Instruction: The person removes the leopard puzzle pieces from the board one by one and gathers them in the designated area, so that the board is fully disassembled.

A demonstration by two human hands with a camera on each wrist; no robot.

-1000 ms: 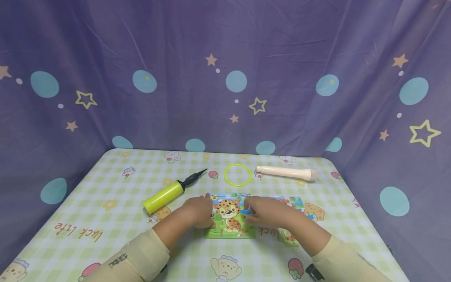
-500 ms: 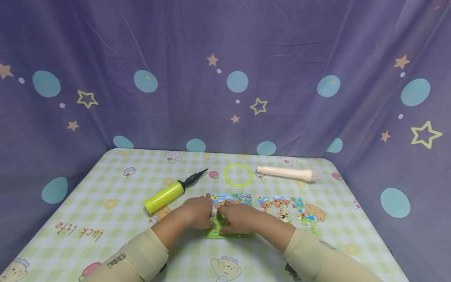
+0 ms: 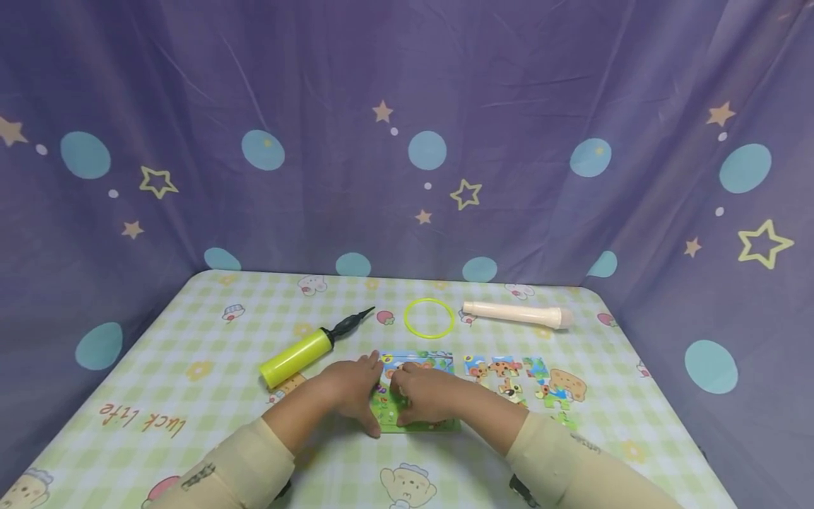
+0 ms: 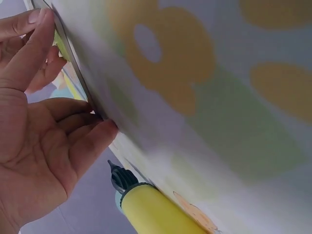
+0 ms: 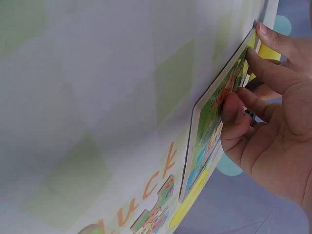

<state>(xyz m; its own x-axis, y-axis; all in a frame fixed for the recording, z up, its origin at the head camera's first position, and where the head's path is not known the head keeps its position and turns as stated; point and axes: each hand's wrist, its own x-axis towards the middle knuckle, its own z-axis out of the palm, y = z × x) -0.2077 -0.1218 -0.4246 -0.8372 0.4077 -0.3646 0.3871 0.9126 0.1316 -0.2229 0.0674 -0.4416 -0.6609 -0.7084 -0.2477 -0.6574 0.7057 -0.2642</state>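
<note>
A flat puzzle board [image 3: 439, 359] with a leopard cub picture lies on the table, partly covered by both hands. My left hand [image 3: 352, 385] touches its left edge, with the thumb at the near corner and the fingers spread along the side. On the board, my right hand [image 3: 429, 392] has its fingers bent down. In the right wrist view its thumb and fingers pinch what looks like a puzzle piece [image 5: 239, 73] against the board; the piece is mostly hidden. Loose puzzle pieces [image 3: 536, 367] lie to the right, some behind the right forearm.
Behind the left hand lies a yellow-green hand pump [image 3: 299, 357] with a black nozzle. A thin yellow ring [image 3: 429, 338] lies beyond the board. A pale pink toy microphone [image 3: 515, 312] lies at the back right. The checked tablecloth [image 3: 242, 410] ends at a purple curtain [image 3: 331, 141].
My right hand moves left from the board's right edge onto its middle, then stays there. My left thumb shifts toward the near corner. The loose pieces on the right come more into sight.
</note>
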